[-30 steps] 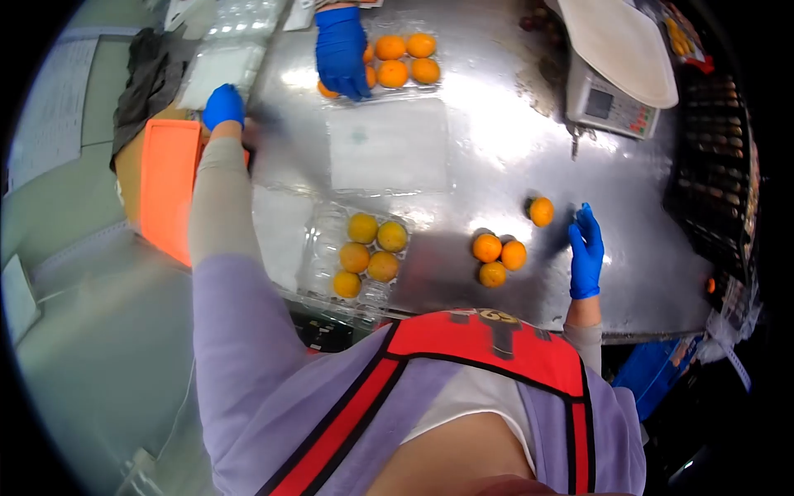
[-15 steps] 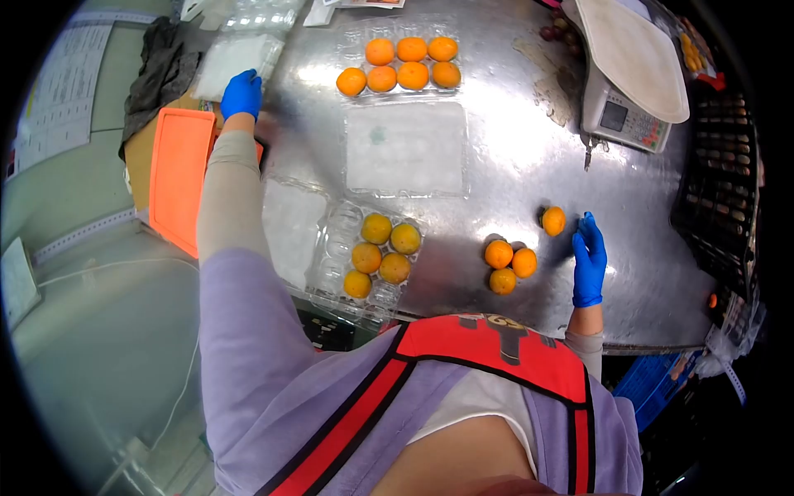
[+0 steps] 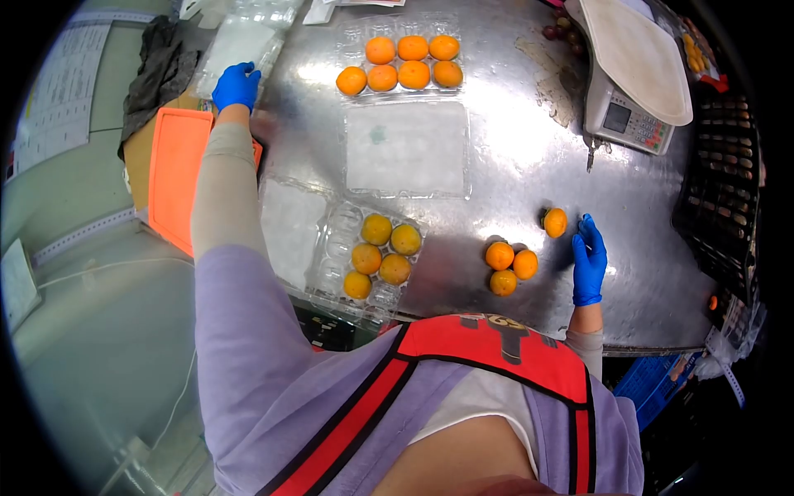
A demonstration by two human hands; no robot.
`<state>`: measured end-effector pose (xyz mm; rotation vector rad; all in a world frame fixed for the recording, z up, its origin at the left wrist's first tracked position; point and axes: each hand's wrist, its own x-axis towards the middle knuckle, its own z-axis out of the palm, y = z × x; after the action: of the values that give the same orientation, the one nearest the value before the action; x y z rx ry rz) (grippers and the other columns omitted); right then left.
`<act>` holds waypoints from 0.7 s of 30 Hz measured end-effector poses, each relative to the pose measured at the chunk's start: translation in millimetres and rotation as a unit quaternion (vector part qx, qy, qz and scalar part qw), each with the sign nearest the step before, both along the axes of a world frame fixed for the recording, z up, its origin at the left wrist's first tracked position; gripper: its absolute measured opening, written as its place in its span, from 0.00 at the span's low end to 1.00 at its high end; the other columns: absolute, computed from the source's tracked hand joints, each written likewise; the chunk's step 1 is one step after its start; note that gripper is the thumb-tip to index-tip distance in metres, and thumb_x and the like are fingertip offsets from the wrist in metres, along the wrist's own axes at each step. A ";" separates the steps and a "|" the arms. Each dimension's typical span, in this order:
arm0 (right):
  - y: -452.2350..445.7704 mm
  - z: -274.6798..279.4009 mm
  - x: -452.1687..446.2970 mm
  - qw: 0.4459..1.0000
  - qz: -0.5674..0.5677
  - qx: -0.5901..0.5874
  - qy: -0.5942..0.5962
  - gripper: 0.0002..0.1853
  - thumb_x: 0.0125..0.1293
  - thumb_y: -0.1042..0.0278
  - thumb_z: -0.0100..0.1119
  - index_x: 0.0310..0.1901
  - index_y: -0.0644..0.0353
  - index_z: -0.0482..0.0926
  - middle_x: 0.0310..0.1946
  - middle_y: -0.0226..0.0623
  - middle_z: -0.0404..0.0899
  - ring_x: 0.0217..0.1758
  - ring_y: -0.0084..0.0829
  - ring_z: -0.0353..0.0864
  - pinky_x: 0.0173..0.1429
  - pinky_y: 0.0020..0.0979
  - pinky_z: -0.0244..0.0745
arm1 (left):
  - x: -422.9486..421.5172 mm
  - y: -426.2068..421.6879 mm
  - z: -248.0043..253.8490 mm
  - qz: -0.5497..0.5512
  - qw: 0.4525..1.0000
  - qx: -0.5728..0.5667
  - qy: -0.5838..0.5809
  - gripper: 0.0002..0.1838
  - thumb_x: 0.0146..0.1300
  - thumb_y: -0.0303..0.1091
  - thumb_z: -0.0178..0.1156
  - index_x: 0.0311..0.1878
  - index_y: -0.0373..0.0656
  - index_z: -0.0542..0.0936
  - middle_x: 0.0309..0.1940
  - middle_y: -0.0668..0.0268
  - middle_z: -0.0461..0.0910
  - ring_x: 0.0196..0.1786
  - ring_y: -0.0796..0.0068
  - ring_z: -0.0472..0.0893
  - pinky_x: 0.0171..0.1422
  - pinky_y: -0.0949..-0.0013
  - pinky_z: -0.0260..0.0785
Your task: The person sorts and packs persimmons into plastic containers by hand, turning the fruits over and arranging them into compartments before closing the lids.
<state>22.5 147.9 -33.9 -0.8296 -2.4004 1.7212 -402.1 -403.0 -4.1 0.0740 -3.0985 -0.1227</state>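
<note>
Can't tell if the left hand in the upper left actually grips the clear trays, its fingertips are kinda lost against the plastic, and those trays run off the top edge. The scale pan gets clipped up top too, and the display is way too tiny to read. Same with the sheet far left. Black crate at right fades into darkness.

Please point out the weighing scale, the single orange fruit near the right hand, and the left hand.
Weighing scale (image 3: 638, 63), head view: on its pale pan.
Single orange fruit (image 3: 555, 221), head view: middle of its upper surface.
Left hand (image 3: 236, 88), head view: on its gloved back.
</note>
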 end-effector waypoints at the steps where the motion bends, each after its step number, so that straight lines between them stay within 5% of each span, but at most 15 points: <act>1: 0.6 -0.4 0.2 1.000 -0.001 0.003 -0.001 0.23 0.64 0.78 0.50 0.61 0.64 0.66 0.62 0.39 0.67 0.62 0.30 0.68 0.65 0.29 0.62 | -3.9 -2.1 -0.4 -0.009 1.000 -0.015 -0.022 0.19 0.58 0.48 0.57 0.51 0.54 0.79 0.48 0.58 0.78 0.51 0.57 0.77 0.55 0.59 0.68; 5: 2.0 -2.4 0.7 1.000 -0.005 -0.009 0.013 0.22 0.64 0.79 0.50 0.61 0.65 0.66 0.61 0.41 0.67 0.62 0.31 0.69 0.66 0.30 0.62 | -17.2 -17.9 -13.2 -0.042 0.999 -0.011 -0.002 0.17 0.61 0.46 0.53 0.49 0.51 0.80 0.45 0.57 0.79 0.49 0.56 0.78 0.54 0.58 0.69; 13: 3.9 -6.0 -0.6 1.000 -0.012 -0.013 0.011 0.22 0.64 0.79 0.49 0.60 0.66 0.66 0.61 0.43 0.68 0.62 0.32 0.69 0.65 0.30 0.62 | -12.0 17.3 27.7 -0.009 0.977 -0.212 0.020 0.18 0.60 0.35 0.46 0.52 0.50 0.77 0.51 0.57 0.77 0.50 0.55 0.77 0.53 0.56 0.69; 21: 3.5 -11.4 1.2 0.999 -0.022 -0.020 0.029 0.21 0.64 0.78 0.49 0.59 0.67 0.67 0.60 0.43 0.68 0.62 0.31 0.69 0.66 0.30 0.61 | -19.6 0.0 35.8 -0.050 0.987 -0.125 0.084 0.19 0.58 0.29 0.46 0.50 0.51 0.79 0.44 0.53 0.78 0.49 0.53 0.77 0.53 0.56 0.69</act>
<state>23.7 151.4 -45.3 -0.8187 -2.2996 1.7573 -421.7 -402.9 31.7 -0.0942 -2.9210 0.2447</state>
